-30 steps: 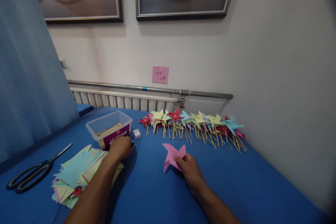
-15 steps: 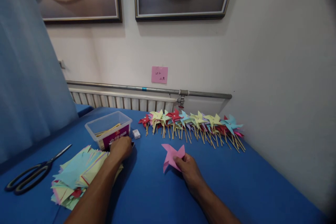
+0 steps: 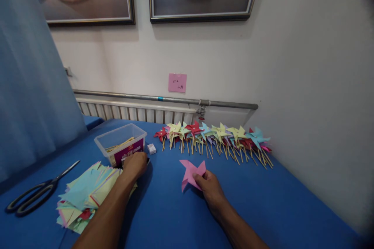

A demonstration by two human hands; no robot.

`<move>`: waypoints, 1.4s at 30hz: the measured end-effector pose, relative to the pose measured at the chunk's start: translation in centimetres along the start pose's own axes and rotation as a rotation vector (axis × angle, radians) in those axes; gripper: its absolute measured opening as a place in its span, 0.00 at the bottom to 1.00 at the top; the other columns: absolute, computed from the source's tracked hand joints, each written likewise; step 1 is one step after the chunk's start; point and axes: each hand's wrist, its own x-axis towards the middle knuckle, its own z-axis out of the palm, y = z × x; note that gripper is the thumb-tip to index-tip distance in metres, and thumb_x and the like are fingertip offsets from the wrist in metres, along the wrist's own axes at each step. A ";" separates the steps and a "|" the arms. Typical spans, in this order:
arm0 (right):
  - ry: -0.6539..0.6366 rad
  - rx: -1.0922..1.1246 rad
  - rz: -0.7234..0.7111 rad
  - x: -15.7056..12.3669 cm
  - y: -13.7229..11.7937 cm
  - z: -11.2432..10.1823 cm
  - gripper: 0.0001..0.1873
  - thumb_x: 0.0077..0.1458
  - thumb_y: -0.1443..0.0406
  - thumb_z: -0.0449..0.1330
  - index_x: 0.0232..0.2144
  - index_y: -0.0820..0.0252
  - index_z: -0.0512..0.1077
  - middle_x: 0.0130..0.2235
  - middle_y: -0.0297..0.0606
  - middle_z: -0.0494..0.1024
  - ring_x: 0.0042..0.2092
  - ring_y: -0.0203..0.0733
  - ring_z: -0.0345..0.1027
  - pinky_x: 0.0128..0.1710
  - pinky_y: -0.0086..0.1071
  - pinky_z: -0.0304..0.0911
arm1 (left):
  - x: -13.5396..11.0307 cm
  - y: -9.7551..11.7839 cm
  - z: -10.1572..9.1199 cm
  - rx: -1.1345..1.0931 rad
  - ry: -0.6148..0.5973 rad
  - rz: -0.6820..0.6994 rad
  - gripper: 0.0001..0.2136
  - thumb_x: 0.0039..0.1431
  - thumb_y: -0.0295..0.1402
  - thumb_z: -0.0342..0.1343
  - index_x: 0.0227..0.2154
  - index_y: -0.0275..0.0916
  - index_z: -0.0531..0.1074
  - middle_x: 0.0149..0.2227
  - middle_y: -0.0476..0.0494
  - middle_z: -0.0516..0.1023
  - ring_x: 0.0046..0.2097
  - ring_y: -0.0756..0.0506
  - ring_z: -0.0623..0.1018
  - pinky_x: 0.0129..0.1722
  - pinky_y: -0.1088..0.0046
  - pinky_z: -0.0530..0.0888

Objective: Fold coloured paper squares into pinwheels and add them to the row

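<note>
Pinched between the thumb and fingers of my right hand (image 3: 210, 186) is a pink paper pinwheel (image 3: 189, 174) without a stick, held just over the blue table. My left hand (image 3: 136, 163) reaches down at a small dark-edged container (image 3: 148, 161) in front of a clear plastic box (image 3: 103, 144). Its fingers point away from me and are hidden, so what they touch does not show. Thin wooden sticks (image 3: 124, 144) lie inside the plastic box. Under and beside my left forearm spreads a pile of coloured paper pieces (image 3: 84, 190).
Finished pinwheels on sticks (image 3: 220, 132) lie in a row along the table's back edge. A small white box (image 3: 151, 148) stands beside the plastic box. Black-handled scissors (image 3: 43, 191) lie open at the left, near a blue curtain (image 3: 35, 85). A radiator (image 3: 140, 113) runs behind the table.
</note>
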 end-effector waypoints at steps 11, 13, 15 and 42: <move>0.002 -0.004 -0.007 -0.6 -0.9 0.2 0.16 0.44 0.56 0.63 0.30 0.64 0.75 0.27 0.37 0.77 0.29 0.41 0.66 0.30 0.30 0.60 | -0.2 0.3 -0.1 0.031 0.000 0.004 0.17 0.60 0.25 0.46 0.44 0.34 0.79 0.47 0.25 0.79 0.49 0.34 0.80 0.46 0.59 0.75; 0.002 0.006 -0.002 -0.6 -0.9 0.2 0.16 0.44 0.56 0.63 0.30 0.64 0.75 0.27 0.37 0.77 0.29 0.40 0.66 0.30 0.30 0.60 | -0.2 0.2 -0.1 0.027 -0.012 0.010 0.16 0.60 0.26 0.47 0.43 0.35 0.79 0.47 0.26 0.80 0.49 0.34 0.80 0.45 0.59 0.75; -0.002 0.016 0.005 -0.6 -0.7 0.2 0.16 0.44 0.56 0.63 0.29 0.64 0.75 0.26 0.36 0.76 0.28 0.39 0.65 0.29 0.30 0.59 | -0.2 0.1 -0.2 0.019 -0.021 0.014 0.15 0.60 0.27 0.47 0.42 0.36 0.79 0.46 0.28 0.80 0.48 0.33 0.80 0.44 0.59 0.75; 0.001 0.022 0.006 -0.5 -0.8 0.2 0.16 0.43 0.56 0.64 0.29 0.64 0.75 0.25 0.35 0.75 0.27 0.39 0.64 0.28 0.30 0.59 | -0.3 0.0 -0.3 0.018 -0.010 0.016 0.16 0.60 0.26 0.47 0.42 0.36 0.79 0.46 0.28 0.81 0.49 0.32 0.80 0.45 0.57 0.76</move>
